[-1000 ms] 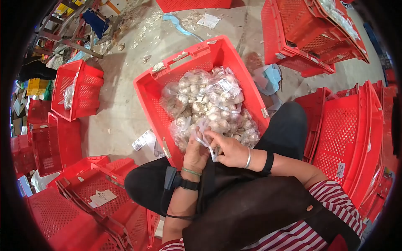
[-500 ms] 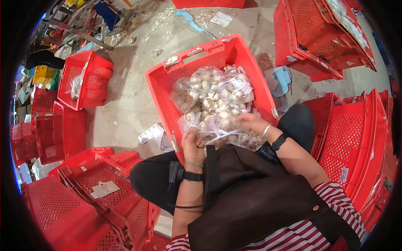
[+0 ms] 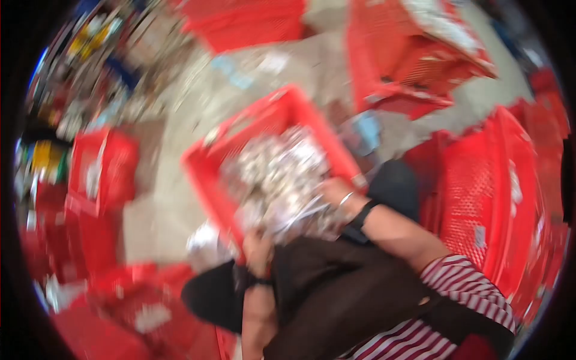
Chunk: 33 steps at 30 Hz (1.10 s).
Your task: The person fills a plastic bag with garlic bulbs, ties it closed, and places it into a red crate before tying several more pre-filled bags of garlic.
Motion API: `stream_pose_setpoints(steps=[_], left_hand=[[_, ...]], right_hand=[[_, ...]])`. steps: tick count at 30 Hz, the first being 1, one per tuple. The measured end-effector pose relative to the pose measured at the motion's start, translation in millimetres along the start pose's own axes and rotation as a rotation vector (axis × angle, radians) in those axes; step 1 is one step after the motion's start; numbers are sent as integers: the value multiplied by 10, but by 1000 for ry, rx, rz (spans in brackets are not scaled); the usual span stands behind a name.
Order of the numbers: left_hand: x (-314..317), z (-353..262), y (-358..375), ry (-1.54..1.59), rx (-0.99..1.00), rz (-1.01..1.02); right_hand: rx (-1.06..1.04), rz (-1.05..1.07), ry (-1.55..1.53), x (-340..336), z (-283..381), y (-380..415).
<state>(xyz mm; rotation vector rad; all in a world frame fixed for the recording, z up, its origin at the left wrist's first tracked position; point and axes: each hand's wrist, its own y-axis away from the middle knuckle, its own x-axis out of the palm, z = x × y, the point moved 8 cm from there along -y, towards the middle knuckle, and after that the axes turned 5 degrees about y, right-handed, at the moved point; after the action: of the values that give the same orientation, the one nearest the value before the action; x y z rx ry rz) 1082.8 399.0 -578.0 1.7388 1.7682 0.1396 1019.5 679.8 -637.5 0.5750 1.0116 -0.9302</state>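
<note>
A red plastic crate (image 3: 207, 186) stands tilted before me, with clear plastic bags (image 3: 282, 162) of pale, round bulbs that look like garlic inside. My left hand (image 3: 258, 247) is at the crate's near left edge, its fingers closed at the gathered plastic of the nearest bag. Across the near side of the crate, my right hand (image 3: 336, 193) is closed at the other end of that plastic. A whitish twisted strip of the bag (image 3: 309, 211) stretches between the two hands. Motion blur smears the fingertips and the bag's details.
Stacked red crates stand close at my right (image 3: 480, 198) and lower left (image 3: 156, 312). Another filled crate (image 3: 414, 60) is at the upper right, and a smaller one (image 3: 111, 168) at the left. Papers and a blue scrap (image 3: 366, 130) lie on the floor.
The whole view has shifted and blurred, and the crate and both hands now appear farther left. Both hands stay at the near bag, with the plastic strip still between them.
</note>
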Motion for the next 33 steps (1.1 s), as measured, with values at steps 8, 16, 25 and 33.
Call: stream_pose_setpoints(steps=[8,16,25,33], left_hand=[[-6,-1362,-78,190,585,205],[-300,-2499,-215,-119,816,282],[-101,-2389,-330,-210,779,260],[-621,-2779,-135,-208,862,93]], right_hand=[[323,-56,-871,-1529,1339,-454],[21,-1043,-509,-5566,1566,1614],[370,-1565,930,-5854,2879,2616],[861,-628,284,-4751,934,579]])
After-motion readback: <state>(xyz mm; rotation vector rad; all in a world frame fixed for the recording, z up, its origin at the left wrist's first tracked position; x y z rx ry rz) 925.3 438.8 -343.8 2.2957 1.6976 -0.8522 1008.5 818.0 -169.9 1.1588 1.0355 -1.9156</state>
